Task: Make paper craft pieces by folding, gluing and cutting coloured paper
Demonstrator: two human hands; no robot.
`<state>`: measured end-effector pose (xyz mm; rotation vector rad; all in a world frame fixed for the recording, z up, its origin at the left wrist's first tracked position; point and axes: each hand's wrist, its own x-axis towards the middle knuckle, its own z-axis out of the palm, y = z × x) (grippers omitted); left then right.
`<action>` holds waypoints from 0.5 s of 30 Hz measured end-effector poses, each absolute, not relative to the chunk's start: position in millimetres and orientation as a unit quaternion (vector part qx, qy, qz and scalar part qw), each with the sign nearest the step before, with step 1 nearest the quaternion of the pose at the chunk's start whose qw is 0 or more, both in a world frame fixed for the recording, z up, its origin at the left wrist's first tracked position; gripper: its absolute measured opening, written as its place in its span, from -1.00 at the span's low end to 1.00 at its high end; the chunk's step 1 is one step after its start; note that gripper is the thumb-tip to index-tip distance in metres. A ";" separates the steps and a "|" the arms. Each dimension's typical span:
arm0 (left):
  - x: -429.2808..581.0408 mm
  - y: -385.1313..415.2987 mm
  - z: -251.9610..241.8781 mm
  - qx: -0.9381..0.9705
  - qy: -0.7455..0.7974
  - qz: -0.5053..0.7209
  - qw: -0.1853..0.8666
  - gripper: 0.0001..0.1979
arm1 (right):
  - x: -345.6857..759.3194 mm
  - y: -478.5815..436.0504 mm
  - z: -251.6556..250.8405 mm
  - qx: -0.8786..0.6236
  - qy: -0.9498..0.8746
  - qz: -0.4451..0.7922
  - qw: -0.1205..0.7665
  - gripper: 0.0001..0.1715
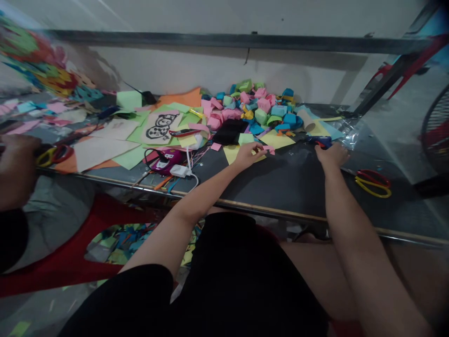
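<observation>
My left hand [247,157] is over the table beside a yellow paper sheet [229,154], its fingers bent and closed on a small pink piece of paper [269,150]. Further right, my right hand [332,155] is closed around a blue tool with a red part that looks like a glue gun [319,140]; its grip is mostly hidden by the fingers. Behind my hands lies a heap of folded paper pieces [261,105] in pink, blue, green and yellow. A black pad-like object [230,131] lies between the heap and my left hand.
Scissors with red and yellow handles [373,182] lie at right, near a fan [437,126]. A purple power strip [166,161] with a white charger [180,171] stands left. Another person's hand [17,159] is at far left, beside other scissors [54,155].
</observation>
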<state>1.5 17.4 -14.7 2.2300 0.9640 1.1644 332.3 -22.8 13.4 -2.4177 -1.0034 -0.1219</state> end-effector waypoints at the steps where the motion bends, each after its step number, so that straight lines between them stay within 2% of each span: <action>1: 1.1 17.0 -14.7 0.807 0.348 0.421 0.223 -0.83 | 333.3 -22.3 13.3 -0.886 -0.385 -0.045 0.256 -0.32; 4: 0.1 15.9 -14.4 0.805 0.352 0.421 0.225 -0.81 | 329.5 -24.5 17.6 -0.876 -0.404 -0.032 0.263 -0.32; 9: -1.2 13.2 -11.8 0.814 0.356 0.412 0.202 -0.79 | 316.5 -38.9 37.5 -0.885 -0.374 0.023 0.275 -0.43; 15: -1.6 11.8 -9.9 0.812 0.359 0.411 0.205 -0.83 | 325.0 -38.1 35.9 -0.831 -0.353 0.000 0.429 -0.51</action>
